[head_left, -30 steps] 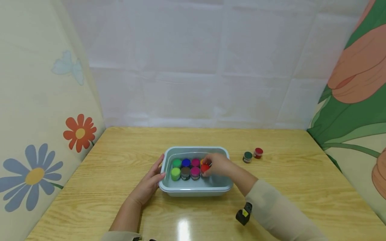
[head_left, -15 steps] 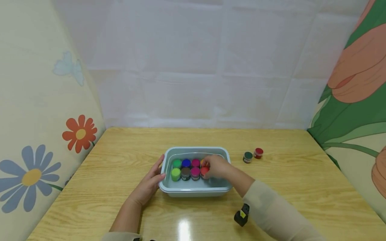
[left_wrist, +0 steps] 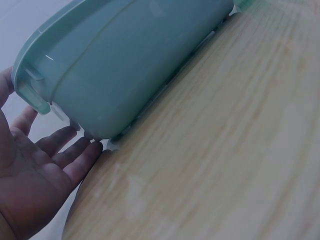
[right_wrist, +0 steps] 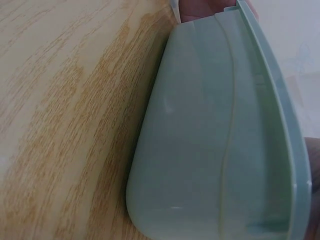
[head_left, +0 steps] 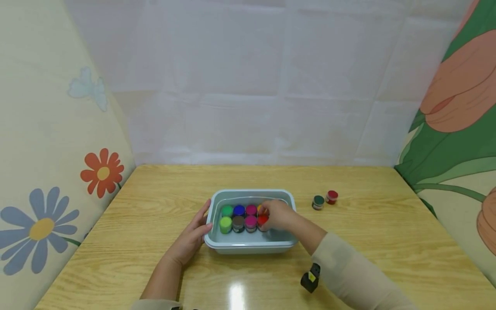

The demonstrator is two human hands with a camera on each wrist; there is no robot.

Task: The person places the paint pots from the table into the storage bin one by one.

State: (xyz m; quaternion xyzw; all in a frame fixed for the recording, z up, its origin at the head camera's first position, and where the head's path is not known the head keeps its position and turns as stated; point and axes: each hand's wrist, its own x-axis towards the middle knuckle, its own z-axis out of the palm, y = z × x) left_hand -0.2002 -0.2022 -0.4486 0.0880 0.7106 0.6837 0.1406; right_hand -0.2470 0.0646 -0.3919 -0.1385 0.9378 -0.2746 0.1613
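In the head view, a pale blue-green plastic tub stands on the table with two rows of small paint jars in it. My left hand holds the tub's left end, thumb over the rim; in the left wrist view its fingers touch the outer wall low down. My right hand reaches in and pinches a red-lidded paint jar at the right of the front row. Beside that jar are magenta, brown and lime-green paint jars. An orange lid behind is partly hidden by the fingers.
To the right of the tub, a dark green-lidded jar and a dark red-lidded jar stand on the wooden table. A white cloth hangs behind. A black wrist camera sits at the right sleeve.
The right hand has lowered the red-lidded jar slightly, so it now stands in line with the front row. The left hand has stayed on the tub.
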